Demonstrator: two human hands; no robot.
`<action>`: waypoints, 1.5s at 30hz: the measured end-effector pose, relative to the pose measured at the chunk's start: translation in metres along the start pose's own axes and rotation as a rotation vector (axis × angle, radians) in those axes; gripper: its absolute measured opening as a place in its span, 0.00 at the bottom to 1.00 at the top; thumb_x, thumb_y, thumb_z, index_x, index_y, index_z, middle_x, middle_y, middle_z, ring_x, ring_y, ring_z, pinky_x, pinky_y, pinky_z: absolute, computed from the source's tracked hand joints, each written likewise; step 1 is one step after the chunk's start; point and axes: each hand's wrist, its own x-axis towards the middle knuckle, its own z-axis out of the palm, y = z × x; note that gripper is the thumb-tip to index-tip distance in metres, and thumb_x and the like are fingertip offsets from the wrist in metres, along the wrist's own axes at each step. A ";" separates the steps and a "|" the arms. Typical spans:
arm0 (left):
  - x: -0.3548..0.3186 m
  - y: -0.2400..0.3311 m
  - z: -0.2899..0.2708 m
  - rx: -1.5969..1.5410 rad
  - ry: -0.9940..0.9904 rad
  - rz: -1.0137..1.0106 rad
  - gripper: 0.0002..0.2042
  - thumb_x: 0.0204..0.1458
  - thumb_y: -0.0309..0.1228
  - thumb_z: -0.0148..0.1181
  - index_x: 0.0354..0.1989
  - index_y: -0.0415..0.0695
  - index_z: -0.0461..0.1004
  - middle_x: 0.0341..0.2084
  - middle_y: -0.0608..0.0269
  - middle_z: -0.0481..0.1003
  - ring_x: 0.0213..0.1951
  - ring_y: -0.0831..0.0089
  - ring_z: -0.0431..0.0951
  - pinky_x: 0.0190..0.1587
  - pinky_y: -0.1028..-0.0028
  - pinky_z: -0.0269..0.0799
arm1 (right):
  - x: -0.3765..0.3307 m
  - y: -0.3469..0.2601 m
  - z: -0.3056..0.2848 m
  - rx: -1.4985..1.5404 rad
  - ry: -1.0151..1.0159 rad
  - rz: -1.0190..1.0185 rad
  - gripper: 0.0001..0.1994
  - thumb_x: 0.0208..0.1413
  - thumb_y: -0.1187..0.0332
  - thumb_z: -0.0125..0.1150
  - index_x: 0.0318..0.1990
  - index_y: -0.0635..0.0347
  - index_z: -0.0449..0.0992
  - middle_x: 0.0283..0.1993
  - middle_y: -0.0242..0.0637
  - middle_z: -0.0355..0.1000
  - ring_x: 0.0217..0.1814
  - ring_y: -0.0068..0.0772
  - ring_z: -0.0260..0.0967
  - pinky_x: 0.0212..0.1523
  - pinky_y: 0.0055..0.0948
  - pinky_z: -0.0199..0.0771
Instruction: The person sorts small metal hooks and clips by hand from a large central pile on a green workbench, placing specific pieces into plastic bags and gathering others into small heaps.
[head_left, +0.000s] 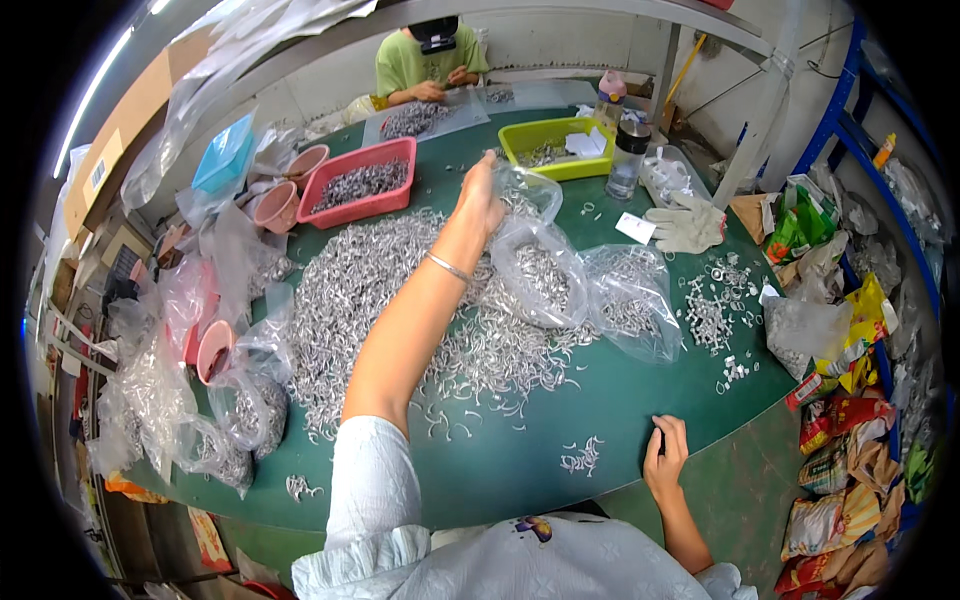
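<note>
My left arm stretches across the table over a wide heap of small curved silver metal pieces (pixel 350 300). At its end, my left hand (pixel 483 195) is closed beside the rim of a clear plastic bag (pixel 540 190); whatever its fingertips grip, if anything, is hidden. Close by lie two more clear bags with metal pieces inside, an upright one (pixel 545 275) and a flatter one (pixel 630 300). My right hand (pixel 665 455) rests at the table's near edge with loosely bent, parted fingers and nothing in them. To its left is a small pile of curved pieces (pixel 580 457).
A pink tray (pixel 408 190) and a lime-green tray (pixel 570 172) stand toward the back. A bottle (pixel 627 160) and a glove (pixel 688 225) are at right, near scattered rings (pixel 708 315). Filled bags (pixel 250 410) crowd the left. A person (pixel 430 65) works across the table.
</note>
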 end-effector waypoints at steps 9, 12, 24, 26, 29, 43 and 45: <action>-0.164 -0.003 -0.074 0.322 -0.113 0.174 0.16 0.55 0.30 0.50 0.48 0.33 0.68 0.45 0.53 0.70 0.50 0.63 0.70 0.51 0.68 0.66 | 0.011 -0.005 0.002 0.035 -0.108 0.043 0.08 0.50 0.80 0.51 0.38 0.69 0.72 0.37 0.46 0.69 0.40 0.45 0.66 0.44 0.34 0.65; -0.243 -0.038 -0.113 0.630 -0.083 0.109 0.15 0.52 0.31 0.54 0.46 0.35 0.70 0.38 0.59 0.74 0.41 0.73 0.72 0.42 0.76 0.66 | 0.011 -0.016 -0.001 0.163 -0.235 0.117 0.12 0.48 0.78 0.54 0.43 0.67 0.71 0.41 0.44 0.70 0.46 0.42 0.66 0.49 0.33 0.63; -0.361 -0.221 -0.155 -0.088 -0.442 -0.787 0.19 0.60 0.33 0.43 0.56 0.35 0.61 0.50 0.51 0.67 0.53 0.66 0.67 0.56 0.69 0.62 | 0.008 -0.059 0.019 0.221 -0.736 -0.035 0.20 0.55 0.71 0.48 0.57 0.62 0.62 0.59 0.43 0.61 0.65 0.44 0.52 0.65 0.40 0.48; -0.355 -0.245 -0.153 -0.306 -0.442 -0.870 0.21 0.60 0.35 0.42 0.58 0.35 0.57 0.54 0.48 0.63 0.57 0.62 0.63 0.59 0.66 0.59 | 0.006 -0.060 0.024 0.210 -0.775 -0.102 0.19 0.55 0.71 0.49 0.55 0.62 0.63 0.59 0.43 0.61 0.65 0.43 0.52 0.65 0.40 0.48; -0.342 -0.252 -0.132 -0.384 -0.437 -0.936 0.26 0.60 0.40 0.40 0.61 0.36 0.50 0.59 0.47 0.56 0.61 0.61 0.57 0.63 0.65 0.52 | 0.006 -0.060 0.028 0.217 -0.803 -0.159 0.18 0.55 0.70 0.50 0.53 0.63 0.66 0.58 0.41 0.62 0.65 0.42 0.52 0.65 0.40 0.49; -0.326 -0.331 -0.139 -1.162 -0.434 -0.753 0.26 0.59 0.43 0.37 0.58 0.34 0.52 0.58 0.45 0.57 0.60 0.59 0.59 0.64 0.61 0.50 | -0.032 -0.072 0.007 0.224 -0.901 -0.408 0.17 0.49 0.72 0.55 0.48 0.66 0.69 0.58 0.42 0.62 0.65 0.42 0.53 0.64 0.43 0.51; -0.326 -0.310 -0.128 -1.103 -0.360 -0.885 0.27 0.59 0.43 0.36 0.58 0.32 0.52 0.57 0.44 0.58 0.59 0.59 0.59 0.64 0.62 0.50 | -0.049 -0.074 0.001 0.252 -0.865 -0.438 0.15 0.48 0.74 0.55 0.45 0.67 0.71 0.55 0.45 0.65 0.63 0.44 0.57 0.62 0.45 0.55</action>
